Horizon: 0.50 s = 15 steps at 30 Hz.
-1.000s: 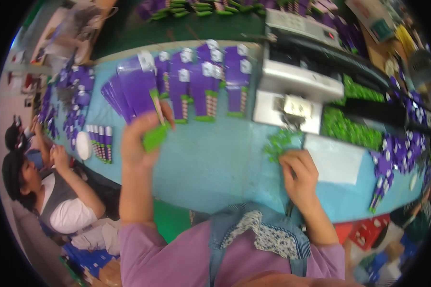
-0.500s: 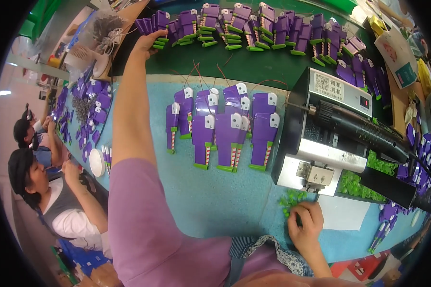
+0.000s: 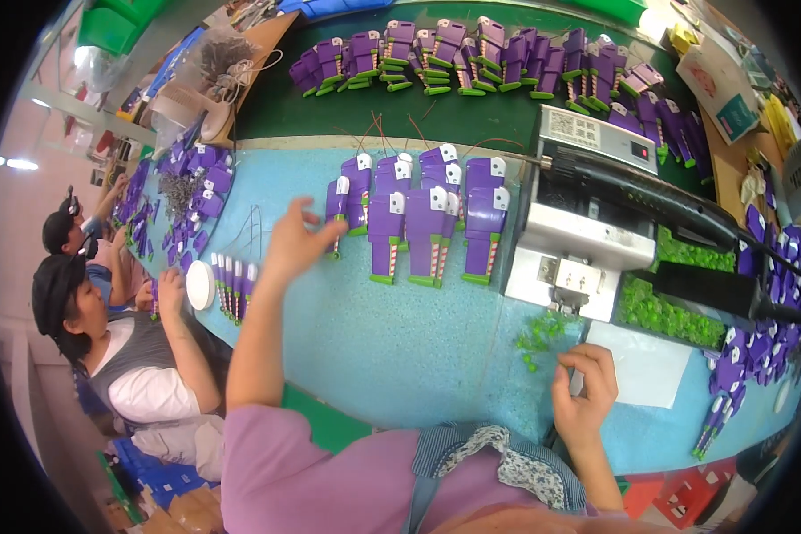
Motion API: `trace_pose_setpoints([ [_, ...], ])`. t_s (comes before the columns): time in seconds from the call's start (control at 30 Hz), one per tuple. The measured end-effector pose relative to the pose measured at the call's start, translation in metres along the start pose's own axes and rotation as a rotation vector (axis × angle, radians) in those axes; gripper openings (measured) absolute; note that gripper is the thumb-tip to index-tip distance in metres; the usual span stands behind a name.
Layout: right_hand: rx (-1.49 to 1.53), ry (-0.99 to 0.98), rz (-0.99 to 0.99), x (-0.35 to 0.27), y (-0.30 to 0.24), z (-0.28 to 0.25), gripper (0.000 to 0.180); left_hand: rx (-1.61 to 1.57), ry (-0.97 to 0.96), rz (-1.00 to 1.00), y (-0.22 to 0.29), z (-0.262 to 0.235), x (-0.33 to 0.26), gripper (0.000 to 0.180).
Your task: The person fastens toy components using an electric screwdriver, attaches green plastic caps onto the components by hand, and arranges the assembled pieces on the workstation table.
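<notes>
My left hand (image 3: 301, 242) is open above the blue table, fingers spread, with nothing seen in it. Its fingertips come close to the narrow purple plastic piece (image 3: 335, 206) at the left end of a group. Beside that piece lie several purple plastic housings (image 3: 385, 218) with white tops, green ends and thin red wires. My right hand (image 3: 587, 383) is loosely curled at the table's near side, thumb close to the index finger; whatever it may hold is hidden. Small green plastic parts (image 3: 538, 336) lie scattered just beyond it.
A metal bench machine (image 3: 587, 222) with a black handle stands at right, a bin of green parts (image 3: 676, 311) beside it. More purple housings (image 3: 449, 40) line the far green mat (image 3: 311, 117). At left, a co-worker (image 3: 120, 347) sits near a round white lid (image 3: 200, 285).
My left hand has come back from the far row of housings to beside the near group, its fingers opening. My right hand has shifted slightly right. The view has moved a little.
</notes>
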State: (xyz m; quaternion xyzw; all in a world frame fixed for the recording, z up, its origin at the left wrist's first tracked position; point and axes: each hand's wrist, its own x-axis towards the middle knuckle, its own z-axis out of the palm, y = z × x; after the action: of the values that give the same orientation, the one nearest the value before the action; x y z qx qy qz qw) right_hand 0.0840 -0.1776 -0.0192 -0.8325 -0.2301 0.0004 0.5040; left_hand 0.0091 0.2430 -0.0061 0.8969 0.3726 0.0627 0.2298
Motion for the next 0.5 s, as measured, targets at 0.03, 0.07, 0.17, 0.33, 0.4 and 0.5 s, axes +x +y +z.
trace_pose_setpoints([
  [0.03,0.045,-0.005,-0.024,0.001,0.0,-0.002,0.018,-0.016,0.001,-0.031,-0.006,0.01,-0.012,0.059],
  [0.07,0.089,-0.014,-0.042,0.0,0.001,-0.002,0.017,-0.018,-0.004,-0.028,-0.013,0.017,-0.018,0.059],
  [0.17,0.202,-0.014,-0.026,-0.001,0.001,-0.004,0.018,-0.727,0.044,-0.175,0.007,0.037,-0.039,0.028],
  [0.33,0.294,-0.015,-0.081,-0.008,-0.015,-0.016,0.027,-1.41,-0.185,0.02,0.105,0.062,-0.133,0.011],
  [0.4,0.343,-0.032,-0.135,-0.012,-0.018,-0.02,0.031,-1.419,-0.504,-0.119,0.142,0.073,-0.175,0.016],
  [0.5,0.198,-0.058,-0.269,-0.017,-0.022,-0.024,0.037,-1.428,-0.785,-0.153,0.175,0.085,-0.202,0.024],
])
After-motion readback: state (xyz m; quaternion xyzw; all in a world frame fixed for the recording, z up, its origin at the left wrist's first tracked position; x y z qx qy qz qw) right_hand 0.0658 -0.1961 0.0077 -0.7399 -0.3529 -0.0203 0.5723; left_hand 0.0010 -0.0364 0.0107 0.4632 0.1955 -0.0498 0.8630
